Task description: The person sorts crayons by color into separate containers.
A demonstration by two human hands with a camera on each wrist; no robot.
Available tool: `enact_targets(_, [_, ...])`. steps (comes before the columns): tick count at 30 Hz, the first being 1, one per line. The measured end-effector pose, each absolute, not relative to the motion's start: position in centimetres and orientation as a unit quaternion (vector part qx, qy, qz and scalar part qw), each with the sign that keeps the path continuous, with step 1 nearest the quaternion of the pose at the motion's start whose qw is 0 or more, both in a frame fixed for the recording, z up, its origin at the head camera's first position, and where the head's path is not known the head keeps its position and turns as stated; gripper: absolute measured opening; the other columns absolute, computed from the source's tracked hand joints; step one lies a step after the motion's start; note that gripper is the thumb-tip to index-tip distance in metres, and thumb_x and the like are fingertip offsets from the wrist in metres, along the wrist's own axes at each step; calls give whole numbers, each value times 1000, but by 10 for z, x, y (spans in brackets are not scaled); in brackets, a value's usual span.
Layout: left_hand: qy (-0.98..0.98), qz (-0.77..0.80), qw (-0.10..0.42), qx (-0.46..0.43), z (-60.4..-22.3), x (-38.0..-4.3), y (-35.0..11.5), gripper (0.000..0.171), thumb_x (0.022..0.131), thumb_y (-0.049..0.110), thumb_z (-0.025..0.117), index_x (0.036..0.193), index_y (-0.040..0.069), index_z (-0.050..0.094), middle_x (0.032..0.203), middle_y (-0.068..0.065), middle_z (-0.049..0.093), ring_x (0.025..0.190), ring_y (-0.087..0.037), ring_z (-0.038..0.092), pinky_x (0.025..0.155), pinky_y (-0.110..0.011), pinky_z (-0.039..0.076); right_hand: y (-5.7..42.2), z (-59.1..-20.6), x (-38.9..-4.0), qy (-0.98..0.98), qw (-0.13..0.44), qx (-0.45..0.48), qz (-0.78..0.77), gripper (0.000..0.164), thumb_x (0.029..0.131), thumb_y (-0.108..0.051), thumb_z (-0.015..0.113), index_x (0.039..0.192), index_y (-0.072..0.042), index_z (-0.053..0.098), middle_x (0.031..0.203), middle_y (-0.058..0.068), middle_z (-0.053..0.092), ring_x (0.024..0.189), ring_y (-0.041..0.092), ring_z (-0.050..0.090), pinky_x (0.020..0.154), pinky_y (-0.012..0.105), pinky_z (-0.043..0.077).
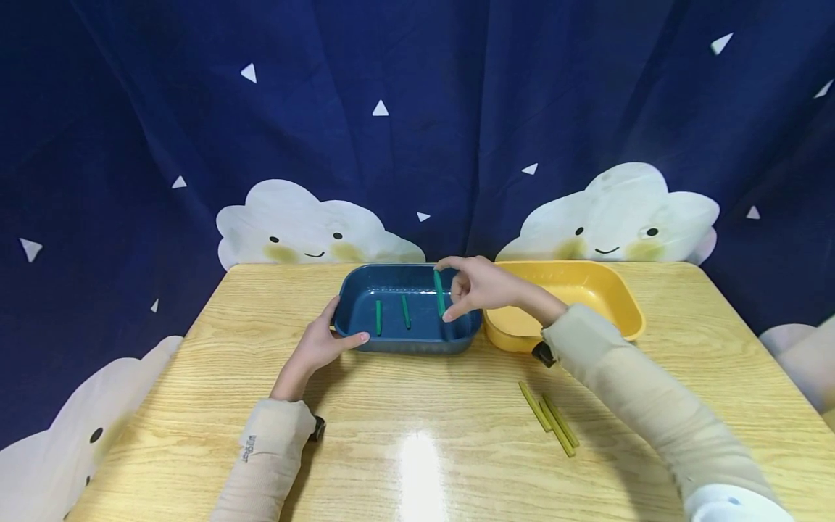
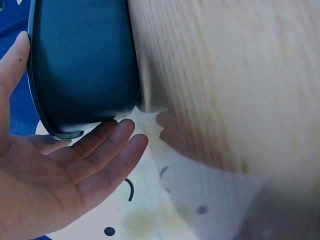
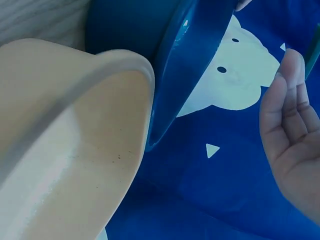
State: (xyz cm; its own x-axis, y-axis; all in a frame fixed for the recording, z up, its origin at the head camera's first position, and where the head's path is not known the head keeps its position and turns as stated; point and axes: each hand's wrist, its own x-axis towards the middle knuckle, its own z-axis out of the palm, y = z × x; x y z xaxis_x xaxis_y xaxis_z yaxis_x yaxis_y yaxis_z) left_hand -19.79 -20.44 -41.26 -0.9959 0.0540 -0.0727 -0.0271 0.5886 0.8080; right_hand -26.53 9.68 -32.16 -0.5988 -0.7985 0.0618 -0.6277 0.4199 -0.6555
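My right hand (image 1: 483, 283) pinches a thin green stick (image 1: 439, 292) by its two ends, thumb below and index finger above, over the right part of a blue bin (image 1: 411, 346). In the right wrist view a sliver of this stick (image 3: 313, 52) shows behind the fingertips. Two more green sticks, one on the left (image 1: 378, 317) and one near the middle (image 1: 406, 312), lie on the bin's floor. At the bin's left end rests my left hand (image 1: 321, 342), fingers loosely extended along the side and thumb at the front rim.
A yellow bin (image 1: 629, 315) stands right beside the blue one, partly behind my right forearm. Three yellow-green sticks (image 1: 535, 406) lie on the wooden table (image 1: 365, 442) in front of it. A dark blue curtain (image 1: 417, 159) with clouds hangs behind the table.
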Motion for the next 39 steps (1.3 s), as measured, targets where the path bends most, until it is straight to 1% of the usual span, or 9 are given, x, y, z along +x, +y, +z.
enact_targets(7, [891, 452, 45, 6, -412, -197, -204, 94, 79, 31, 71, 146, 3, 11, 138, -27, 33, 102, -34, 55, 85, -42, 45, 90, -319, -275, 840, 143, -413, -321, 75, 71, -20, 78, 130, 5, 39, 62, -3, 58, 54, 12, 49, 56, 27, 41])
enact_targets(12, [892, 450, 39, 7, -412, -197, -205, 95, 78, 31, 72, 145, 2, 12, 135, -28, 36, 98, -33, 57, 83, -41, 45, 87, -318, -282, 840, 163, -405, -321, 77, 72, -20, 77, 132, 6, 36, 63, -3, 58, 55, 12, 49, 58, 27, 41])
enact_targets(16, [893, 448, 34, 12, -413, -197, -205, 95, 77, 30, 73, 145, 1, 13, 133, -29, 39, 95, -32, 58, 82, -41, 46, 84, -317, -288, 839, 189, -401, -317, 77, 73, -21, 77, 133, 5, 36, 65, -2, 59, 57, 12, 49, 59, 27, 40])
enact_targets(20, [891, 452, 35, 14, -413, -198, -205, 95, 77, 30, 73, 145, 2, 13, 134, -29, 38, 97, -33, 58, 82, -41, 46, 81, -316, -294, 832, 225, -396, -315, 76, 73, -20, 76, 133, 4, 35, 67, 0, 59, 58, 13, 49, 60, 28, 41])
enact_targets(26, [890, 455, 38, 16, -413, -198, -206, 96, 77, 32, 74, 145, 3, 13, 135, -28, 37, 98, -33, 57, 82, -41, 46, 76, -317, -306, 821, 279, -386, -315, 78, 76, -16, 73, 135, 8, 29, 70, 3, 61, 59, 14, 49, 60, 29, 42])
enact_targets(31, [890, 455, 35, 20, -411, -197, -206, 96, 77, 32, 74, 145, 3, 13, 133, -28, 39, 97, -32, 57, 81, -41, 46, 71, -320, -314, 821, 310, -365, -310, 77, 77, -13, 72, 136, 6, 27, 74, 6, 62, 64, 20, 52, 63, 29, 45])
enact_targets(33, [890, 454, 34, 20, -411, -197, -206, 96, 77, 32, 74, 145, 3, 13, 132, -28, 40, 96, -32, 57, 81, -40, 46, 70, -321, -317, 821, 322, -354, -312, 77, 77, -13, 71, 137, 6, 26, 76, 7, 62, 68, 25, 52, 66, 32, 46])
enact_targets(35, [890, 455, 34, 20, -411, -197, -206, 95, 77, 31, 74, 145, 2, 14, 132, -28, 40, 96, -31, 58, 81, -40, 46, 69, -324, -320, 819, 332, -347, -314, 78, 77, -12, 71, 138, 6, 25, 76, 7, 62, 68, 25, 52, 68, 34, 46])
enact_targets(39, [888, 459, 35, 17, -413, -198, -206, 95, 77, 30, 74, 145, 2, 13, 133, -28, 38, 97, -32, 58, 82, -40, 46, 67, -329, -325, 814, 350, -336, -320, 78, 78, -9, 70, 139, 6, 24, 84, 9, 62, 72, 27, 53, 70, 33, 47])
